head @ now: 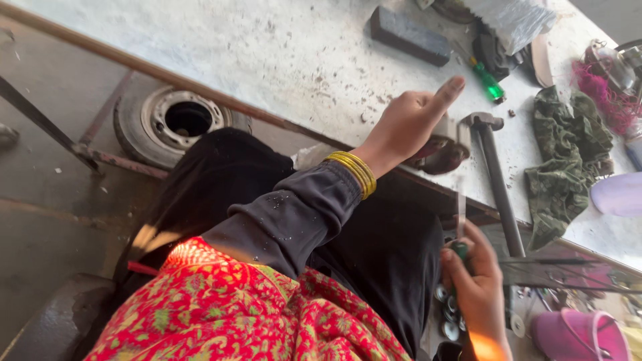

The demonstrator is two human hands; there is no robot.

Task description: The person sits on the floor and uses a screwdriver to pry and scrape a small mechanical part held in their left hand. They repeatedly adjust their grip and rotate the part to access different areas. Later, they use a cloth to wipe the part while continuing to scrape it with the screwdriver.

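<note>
My left hand (409,126), with yellow bangles on the wrist and a dark sleeve, reaches over the edge of the worn white table (281,60). It rests on a dark reddish-brown metal part (440,155) at the table's edge, with one finger stretched out. Lower down, below the table edge, my right hand (476,284) is closed around a green-handled screwdriver (460,249) whose thin shaft points up toward the table.
A hammer (496,175) lies just right of the brown part. Farther back are a second green screwdriver (489,81), a dark block (409,35) and a camouflage cloth (568,160). A small wheel (175,124) lies on the floor; a pink bucket (578,334) stands at the lower right.
</note>
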